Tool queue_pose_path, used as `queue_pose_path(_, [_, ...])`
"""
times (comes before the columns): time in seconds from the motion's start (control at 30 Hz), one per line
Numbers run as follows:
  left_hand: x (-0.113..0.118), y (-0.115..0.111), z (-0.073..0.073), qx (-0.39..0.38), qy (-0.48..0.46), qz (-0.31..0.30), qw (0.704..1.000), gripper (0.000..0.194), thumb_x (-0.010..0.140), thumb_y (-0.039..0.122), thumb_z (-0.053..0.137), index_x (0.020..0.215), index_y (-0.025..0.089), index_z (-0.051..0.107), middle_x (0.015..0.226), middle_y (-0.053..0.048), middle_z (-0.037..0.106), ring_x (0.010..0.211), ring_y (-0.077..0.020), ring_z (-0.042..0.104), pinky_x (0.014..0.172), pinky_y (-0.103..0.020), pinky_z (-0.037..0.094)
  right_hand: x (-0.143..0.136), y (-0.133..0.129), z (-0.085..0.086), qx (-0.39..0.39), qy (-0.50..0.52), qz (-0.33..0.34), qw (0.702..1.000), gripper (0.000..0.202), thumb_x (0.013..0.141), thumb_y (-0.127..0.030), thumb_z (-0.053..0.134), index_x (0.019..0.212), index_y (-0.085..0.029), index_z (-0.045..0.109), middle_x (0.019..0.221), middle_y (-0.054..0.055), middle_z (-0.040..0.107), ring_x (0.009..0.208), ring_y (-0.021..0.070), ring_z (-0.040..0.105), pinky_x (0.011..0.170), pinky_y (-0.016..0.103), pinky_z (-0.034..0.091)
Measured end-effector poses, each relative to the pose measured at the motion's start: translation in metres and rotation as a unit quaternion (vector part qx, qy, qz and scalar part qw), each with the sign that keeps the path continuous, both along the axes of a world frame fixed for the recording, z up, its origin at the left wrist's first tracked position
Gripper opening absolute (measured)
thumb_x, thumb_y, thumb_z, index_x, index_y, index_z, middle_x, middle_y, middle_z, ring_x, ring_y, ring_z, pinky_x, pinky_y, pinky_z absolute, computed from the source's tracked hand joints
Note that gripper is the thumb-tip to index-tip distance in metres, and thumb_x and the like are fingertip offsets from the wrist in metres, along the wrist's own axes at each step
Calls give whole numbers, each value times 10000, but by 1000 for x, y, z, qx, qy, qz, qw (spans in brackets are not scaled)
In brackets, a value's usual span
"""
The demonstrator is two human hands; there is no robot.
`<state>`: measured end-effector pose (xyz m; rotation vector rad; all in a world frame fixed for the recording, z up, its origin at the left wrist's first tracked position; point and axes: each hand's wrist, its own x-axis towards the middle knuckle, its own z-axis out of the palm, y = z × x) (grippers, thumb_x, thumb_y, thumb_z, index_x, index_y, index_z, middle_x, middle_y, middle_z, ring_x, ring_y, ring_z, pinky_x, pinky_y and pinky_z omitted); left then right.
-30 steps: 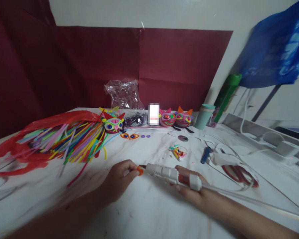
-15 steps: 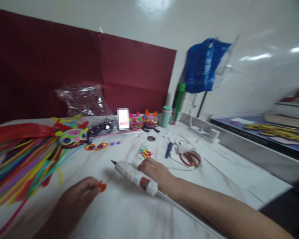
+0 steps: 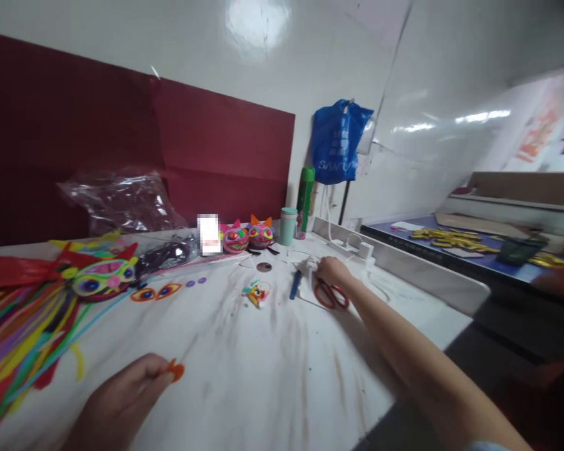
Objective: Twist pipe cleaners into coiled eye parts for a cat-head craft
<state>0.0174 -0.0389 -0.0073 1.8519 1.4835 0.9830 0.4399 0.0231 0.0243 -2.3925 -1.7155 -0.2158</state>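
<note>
My left hand (image 3: pixel 131 391), low at the left, pinches a small orange cut-out piece (image 3: pixel 175 370) between thumb and fingertips, above the white table. My right hand (image 3: pixel 334 273) reaches out to the right, fingers closed around the white glue gun (image 3: pixel 313 264), which is mostly hidden by the hand. Just below that hand lie red-handled scissors (image 3: pixel 331 295), with a blue stick-like item (image 3: pixel 296 285) to their left. A small colourful scrap pile (image 3: pixel 256 293) sits mid-table. Orange eye-shaped pieces (image 3: pixel 156 292) and two purple dots (image 3: pixel 196 282) lie farther left.
A decorated animal head (image 3: pixel 104 279) with colourful strips (image 3: pixel 26 351) occupies the left side. Two pink decorated heads (image 3: pixel 249 236), a mint cup (image 3: pixel 288 227) and a green can (image 3: pixel 306 200) stand at the back. A power strip (image 3: pixel 352 247) runs along the right ledge.
My right hand has moved the glue gun from mid-table away and right, beside the scissors. The left hand keeps hold of the orange piece. The view has turned right.
</note>
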Motion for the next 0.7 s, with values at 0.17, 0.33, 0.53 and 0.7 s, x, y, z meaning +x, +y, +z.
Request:
queue_pose_path(0.17, [0,-9,15,10,-16,-58,998,218,711,371,508,583,194,506,604,30,537,601,-139,506,560,-209,394,2,-6,-2,-11,20,32,999,201,753,-264,575,837,-99,652,805,132,658,738,227,612,620,297,458])
queue_pose_path(0.33, [0,-14,20,1,-28,-76,997,163,739,283,488,614,182,512,645,17,545,637,-132,509,604,-223,396,-68,-12,19,88,55,141,985,232,804,-192,430,935,-152,617,931,92,656,807,182,604,696,260,445])
queue_pose_path(0.53, [-2,-17,19,14,-35,-99,994,151,746,262,490,638,170,540,650,8,564,643,-134,514,614,-235,407,-214,-59,18,115,309,539,775,166,781,-117,462,842,-156,611,810,48,633,747,130,582,675,233,462])
queue_pose_path(0.7, [-6,-16,18,39,-61,-127,989,140,740,242,490,649,155,550,645,-6,567,639,-134,518,610,-236,414,-251,-75,4,130,351,576,727,215,743,-39,471,854,-163,607,816,46,614,819,146,559,738,271,452])
